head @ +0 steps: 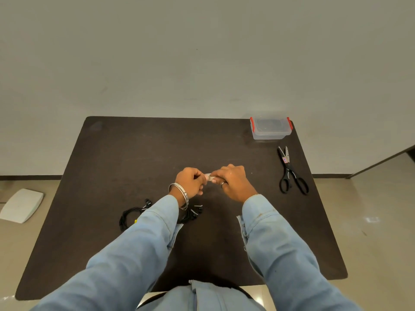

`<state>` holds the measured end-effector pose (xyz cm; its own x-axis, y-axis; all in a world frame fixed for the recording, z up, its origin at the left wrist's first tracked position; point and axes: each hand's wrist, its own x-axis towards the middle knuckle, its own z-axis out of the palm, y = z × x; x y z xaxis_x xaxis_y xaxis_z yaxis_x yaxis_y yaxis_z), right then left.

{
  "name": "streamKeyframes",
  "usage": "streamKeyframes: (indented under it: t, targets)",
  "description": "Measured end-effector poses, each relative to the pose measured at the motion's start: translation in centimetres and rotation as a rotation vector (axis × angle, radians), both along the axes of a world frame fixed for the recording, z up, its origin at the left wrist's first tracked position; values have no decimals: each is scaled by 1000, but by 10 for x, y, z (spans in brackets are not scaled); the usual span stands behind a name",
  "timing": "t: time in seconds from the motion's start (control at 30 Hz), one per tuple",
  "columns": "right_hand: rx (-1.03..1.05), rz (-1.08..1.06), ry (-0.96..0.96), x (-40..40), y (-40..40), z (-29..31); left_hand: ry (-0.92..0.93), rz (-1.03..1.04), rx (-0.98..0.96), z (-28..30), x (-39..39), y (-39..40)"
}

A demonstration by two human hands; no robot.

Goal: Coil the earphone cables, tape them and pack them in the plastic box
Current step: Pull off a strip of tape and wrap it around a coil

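Observation:
Over the middle of the dark table [112,158], my left hand [189,182] and my right hand [232,181] meet, both closed on a small roll of clear tape [210,177] held between their fingertips. A coiled black earphone cable [131,215] lies on the table to the left of my left forearm. A second black earphone bundle [193,213] shows partly under my left wrist. The clear plastic box [270,129] with red clips stands at the far right corner, its lid on.
Black-handled scissors [290,173] lie near the right edge, blades pointing toward the box. A white flat object [22,205] rests on the floor to the left of the table. A wall rises behind the far edge.

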<state>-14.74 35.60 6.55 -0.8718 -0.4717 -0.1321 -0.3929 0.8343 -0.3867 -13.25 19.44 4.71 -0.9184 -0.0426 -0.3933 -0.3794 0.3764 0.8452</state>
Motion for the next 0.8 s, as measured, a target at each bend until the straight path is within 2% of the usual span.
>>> streamKeyframes:
  t: [0.17, 0.27, 0.33, 0.47, 0.53, 0.67, 0.8]
  targets:
    - [9, 42, -39, -3, 7, -5, -28, -27, 85, -2, -1, 4]
    - [-36, 75, -111, -4, 16, -7, -65, 18, 214, -5, 2, 6]
    - [-143, 62, -165, -2, 24, -7, -88, 57, 303, -5, 5, 8]
    - [-527, -180, -377, 3, 39, -2, -154, 175, 531, 0, 6, 10]
    - [-600, -210, -391, 3, 47, -7, -194, 206, 603, 1, 7, 10]
    - [-703, -268, -384, 6, 58, -17, -205, 221, 610, 4, 7, 18]
    - [-631, -258, -331, 7, 65, -22, -239, 228, 541, 6, 6, 31]
